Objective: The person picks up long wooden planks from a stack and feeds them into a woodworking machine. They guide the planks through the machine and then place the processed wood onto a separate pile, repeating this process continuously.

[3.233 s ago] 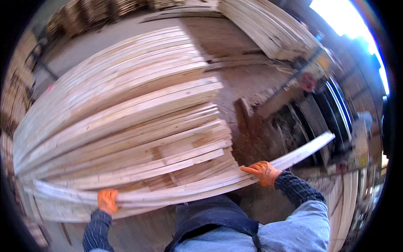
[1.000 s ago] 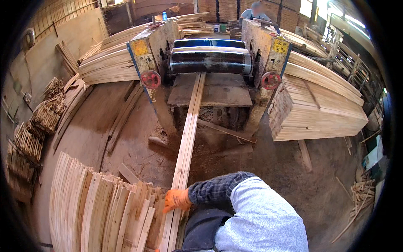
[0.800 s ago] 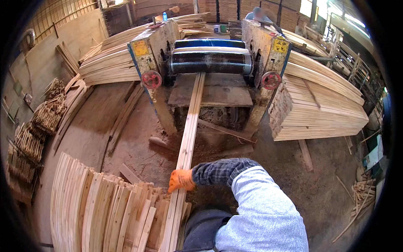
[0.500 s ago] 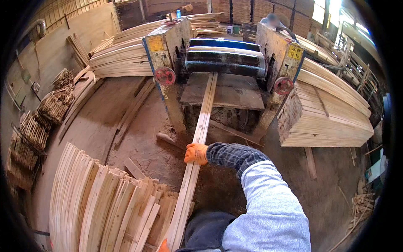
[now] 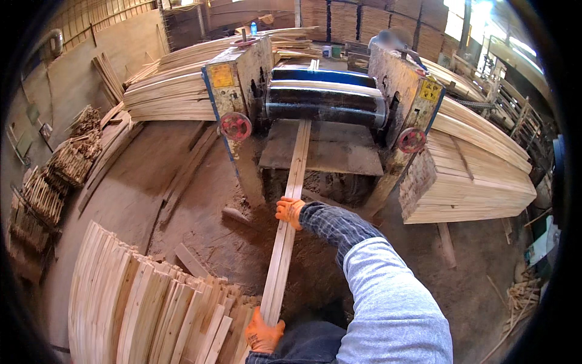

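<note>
Long narrow wooden strips (image 5: pixel 285 246) lie side by side and run from my body into the roller machine (image 5: pixel 324 103). Partway along them, my right hand (image 5: pixel 290 212), in an orange glove, has its fingers wrapped over the strips. My left hand (image 5: pixel 263 332), gloved in orange too, grips their near end low in the view, with its thumb toward the right. The strips' far part rests on the machine's flat feed table (image 5: pixel 348 148) and passes under the dark roller. Thin strip ends (image 5: pixel 314 64) show beyond the rollers.
A stack of strips (image 5: pixel 151 303) stands close at my left. Larger lumber piles flank the machine at left (image 5: pixel 170 97) and right (image 5: pixel 473 176). Red handwheels (image 5: pixel 235 126) project from its posts. Offcuts (image 5: pixel 239 218) lie on the floor. Another person (image 5: pixel 388 41) is behind the right post.
The strips have slid forward into the machine, and their ends now show past the rollers. My left hand has come up into view on the near end; my right hand has moved slightly forward.
</note>
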Tool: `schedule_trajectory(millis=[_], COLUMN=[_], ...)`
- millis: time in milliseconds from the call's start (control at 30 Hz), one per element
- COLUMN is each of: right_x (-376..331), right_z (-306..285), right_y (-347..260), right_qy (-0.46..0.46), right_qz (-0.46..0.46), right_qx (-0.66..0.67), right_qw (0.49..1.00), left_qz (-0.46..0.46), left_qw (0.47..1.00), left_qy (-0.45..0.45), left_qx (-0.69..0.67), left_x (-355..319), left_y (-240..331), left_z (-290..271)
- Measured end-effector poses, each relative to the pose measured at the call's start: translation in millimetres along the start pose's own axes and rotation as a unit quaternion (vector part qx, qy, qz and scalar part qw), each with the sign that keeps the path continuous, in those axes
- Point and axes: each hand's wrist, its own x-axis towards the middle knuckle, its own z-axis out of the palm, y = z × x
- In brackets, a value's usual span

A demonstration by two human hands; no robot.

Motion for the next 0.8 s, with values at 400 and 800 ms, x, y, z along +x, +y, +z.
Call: schedule_trajectory(millis=[400, 800], right_x=[48, 37], right_z=[43, 124], right_y=[155, 220], right_qy=[-0.006, 0.266], right_qz=[0.08, 0.261], right_qx=[0.109, 0.298], right_qw=[0.991, 0.879], left_qz=[0.028, 0.092], left_qw=[1.0, 0.995], left_qy=[0.004, 0.044], left_qx=[-0.009, -0.005], left_x=[149, 297], left_y=[113, 206], left_z=[26, 56])
